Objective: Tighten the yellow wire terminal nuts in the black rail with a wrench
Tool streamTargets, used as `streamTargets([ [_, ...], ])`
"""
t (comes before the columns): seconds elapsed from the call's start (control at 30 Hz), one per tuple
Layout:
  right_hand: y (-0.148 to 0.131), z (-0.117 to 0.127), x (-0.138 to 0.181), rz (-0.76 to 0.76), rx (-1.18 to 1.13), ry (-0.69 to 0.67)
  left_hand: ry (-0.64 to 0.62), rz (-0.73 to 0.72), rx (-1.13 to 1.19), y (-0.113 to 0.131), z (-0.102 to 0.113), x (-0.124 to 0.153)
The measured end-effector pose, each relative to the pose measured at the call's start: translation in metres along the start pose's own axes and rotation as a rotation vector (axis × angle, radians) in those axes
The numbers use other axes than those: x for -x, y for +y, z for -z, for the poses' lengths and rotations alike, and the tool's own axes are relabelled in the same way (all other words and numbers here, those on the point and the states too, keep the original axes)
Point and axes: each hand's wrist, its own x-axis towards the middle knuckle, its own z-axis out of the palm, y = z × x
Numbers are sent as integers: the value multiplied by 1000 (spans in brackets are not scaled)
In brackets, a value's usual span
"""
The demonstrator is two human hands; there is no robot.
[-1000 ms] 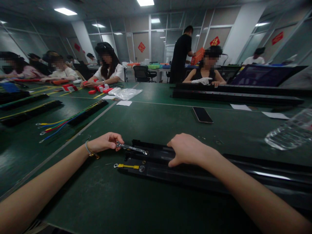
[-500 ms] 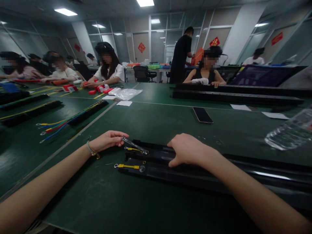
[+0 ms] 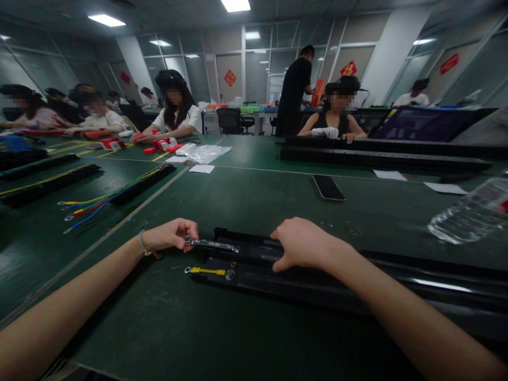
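My left hand (image 3: 169,235) is closed on the end of a small metal wrench (image 3: 212,244), whose other end sits on a fastener at the left end of a long black rail (image 3: 416,288). The rail lies across the green table (image 3: 257,206) in front of me. My right hand (image 3: 304,243) lies palm down on the rail, fingers curled over its top, pressing it. A short yellow wire with ring terminals (image 3: 206,271) lies along the rail's near left end.
A black phone (image 3: 328,187) lies beyond the rail. A clear plastic bottle (image 3: 468,214) lies at the right. Coloured wires (image 3: 95,203) trail from another black rail at the left. More rails, paper slips and several seated people fill the far tables.
The wrench swung up and away from me half a second ago, then came back down toward me to lie level. My right hand has stayed on the rail.
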Motion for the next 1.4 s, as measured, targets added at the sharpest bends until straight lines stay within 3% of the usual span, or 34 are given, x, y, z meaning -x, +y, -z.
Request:
streamTargets([
  [0.3, -1, 1, 0, -7, 11, 0, 13, -37, -9, 0, -2, 0],
  [0.63, -2, 2, 1, -14, 0, -12, 290, -93, 64, -2, -2, -7],
  [0.77, 0, -1, 0, -2, -7, -3, 328, -75, 69, -2, -1, -8],
  [0.97, 0, 0, 1, 0, -10, -4, 149, -96, 58, -3, 2, -4],
  [1.13, -2, 2, 2, -10, -13, -14, 1, -29, 80, -1, -5, -2],
  [1.4, -1, 1, 0, -7, -3, -10, -53, -64, 120, -3, -6, -2],
])
